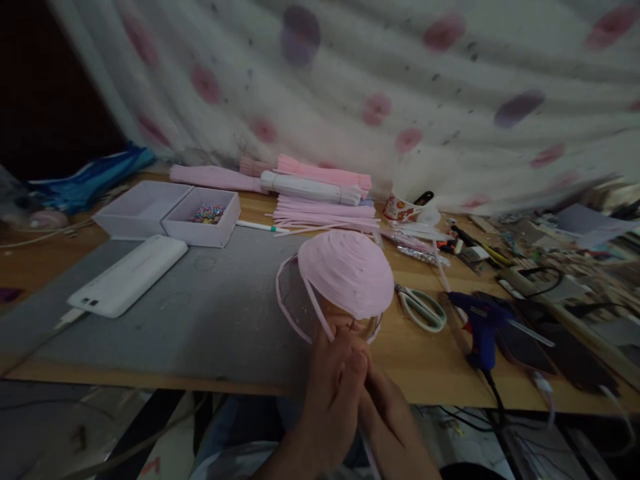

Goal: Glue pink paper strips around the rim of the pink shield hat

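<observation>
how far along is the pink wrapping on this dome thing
Done: the top of the rounded dome is covered in wound pink strips. In hand: the left hand pinches a thin pink strip at its clear lower rim, the right hand pressed alongside. Left: that clear band is bare; spare pink strips lie stacked behind.

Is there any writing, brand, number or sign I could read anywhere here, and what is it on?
None can be read.
The white container bears a red print, too blurred to read.
The white power bank, blue glue gun and the pink strip pinched between left hand and right hand show no writing.
</observation>
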`<state>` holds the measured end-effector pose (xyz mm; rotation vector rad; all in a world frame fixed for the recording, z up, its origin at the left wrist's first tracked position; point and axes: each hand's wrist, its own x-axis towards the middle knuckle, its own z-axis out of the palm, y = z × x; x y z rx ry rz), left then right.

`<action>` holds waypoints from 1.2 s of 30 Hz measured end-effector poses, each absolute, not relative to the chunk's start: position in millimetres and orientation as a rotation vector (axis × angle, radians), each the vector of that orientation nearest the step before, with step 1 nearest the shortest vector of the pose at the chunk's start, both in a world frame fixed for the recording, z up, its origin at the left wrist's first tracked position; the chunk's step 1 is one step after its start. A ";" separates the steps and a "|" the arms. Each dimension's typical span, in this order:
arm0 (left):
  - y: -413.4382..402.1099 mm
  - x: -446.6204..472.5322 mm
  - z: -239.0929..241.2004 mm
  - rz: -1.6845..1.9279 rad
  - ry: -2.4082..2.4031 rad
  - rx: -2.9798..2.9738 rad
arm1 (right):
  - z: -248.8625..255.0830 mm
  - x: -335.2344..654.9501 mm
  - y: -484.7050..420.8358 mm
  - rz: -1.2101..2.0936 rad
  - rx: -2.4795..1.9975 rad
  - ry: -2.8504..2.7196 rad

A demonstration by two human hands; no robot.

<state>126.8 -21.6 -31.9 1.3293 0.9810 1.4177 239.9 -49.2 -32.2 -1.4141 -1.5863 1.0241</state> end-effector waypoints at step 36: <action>-2.7 117.1 -16.8 1.455 1.090 1.181 | -37.6 257.9 -32.5 0.899 -1.123 -1.466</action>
